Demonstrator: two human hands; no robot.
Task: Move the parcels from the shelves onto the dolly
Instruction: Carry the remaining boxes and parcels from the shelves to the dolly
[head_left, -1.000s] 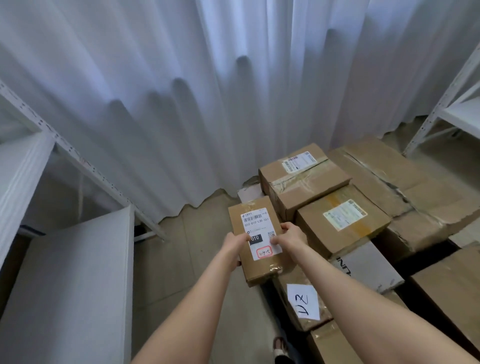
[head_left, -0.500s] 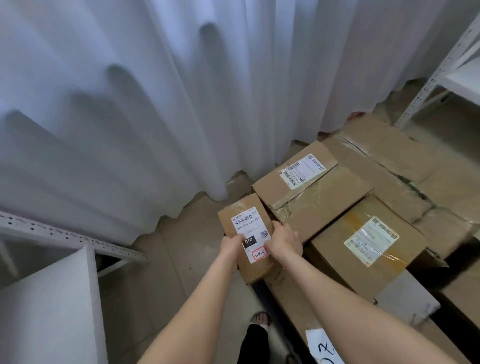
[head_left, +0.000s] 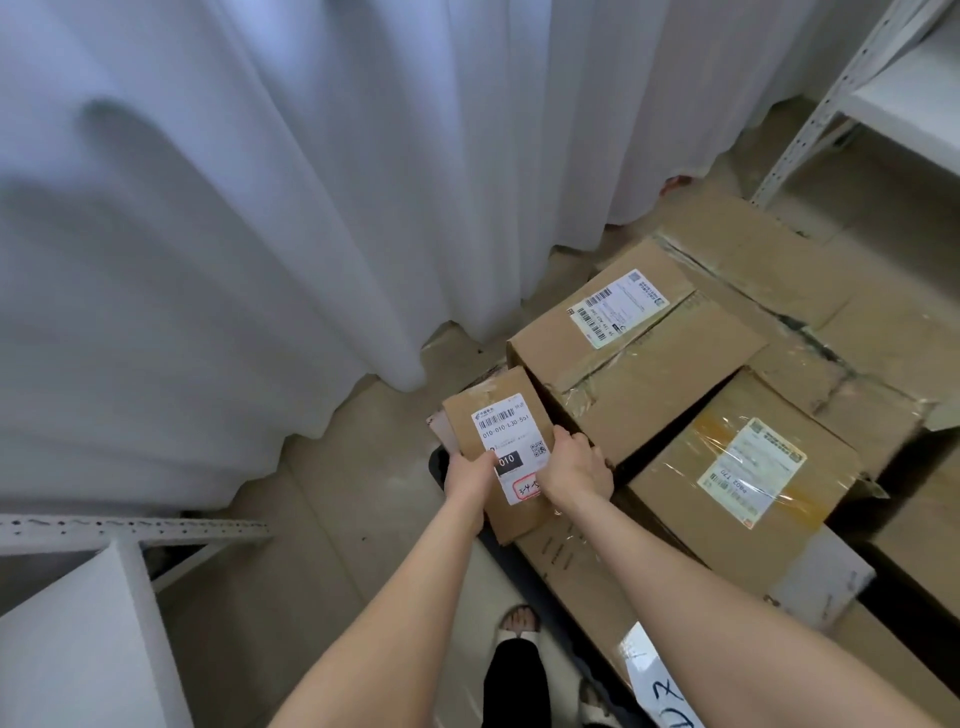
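Fingers (head_left: 563, 440) of your left hand (head_left: 467, 475) and right hand (head_left: 574, 467) pinch the small white-labelled brown cardboard parcel (head_left: 498, 431), now lowered beside the large taped brown carton (head_left: 639, 364), nearly placed.

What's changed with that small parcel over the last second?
The small parcel has come down and forward, beside the big labelled box. Both the left hand and the right hand keep their grip on it. The other boxes have not moved.

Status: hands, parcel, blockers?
Gripping small parcel: left hand, right hand. Held low at stack's left corner, beside large taped box. No blocker seen.
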